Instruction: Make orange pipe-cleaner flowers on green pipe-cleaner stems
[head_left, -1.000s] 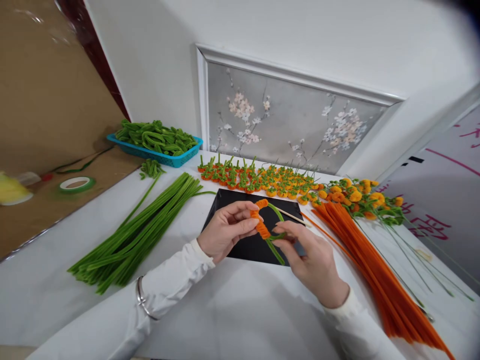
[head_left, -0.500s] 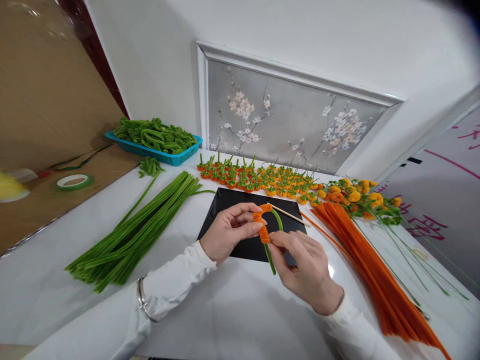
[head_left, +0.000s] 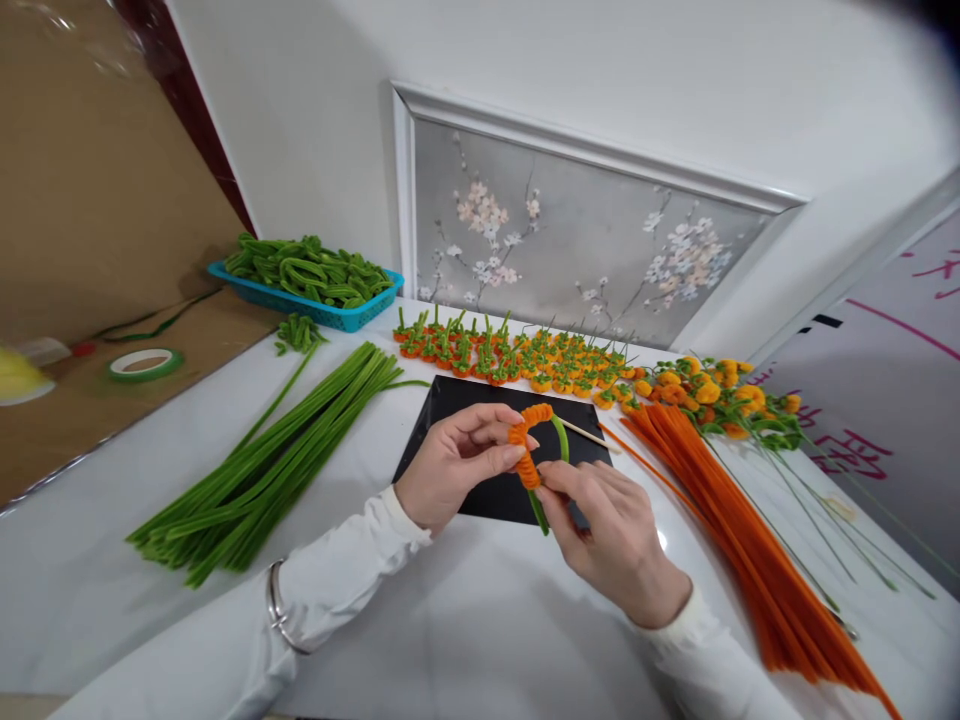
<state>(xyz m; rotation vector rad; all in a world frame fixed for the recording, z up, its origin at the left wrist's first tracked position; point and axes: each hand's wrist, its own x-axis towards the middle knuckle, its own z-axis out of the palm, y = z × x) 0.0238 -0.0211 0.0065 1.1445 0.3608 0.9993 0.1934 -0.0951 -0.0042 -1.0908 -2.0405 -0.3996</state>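
I hold an orange coil [head_left: 526,447] wound on a green stem [head_left: 559,440] between my left hand [head_left: 454,465] and right hand [head_left: 611,540], above a black mat [head_left: 450,400] on the white counter [head_left: 465,620]. Green pipe cleaners [head_left: 270,465] lie left, orange pipe cleaners [head_left: 742,540] right, and small finished pieces [head_left: 517,360] sit in rows behind.

the orange pipe cleaner bundle [head_left: 757,560] runs off the bottom edge; right fingertips hide the green stem's [head_left: 559,440] lower end.
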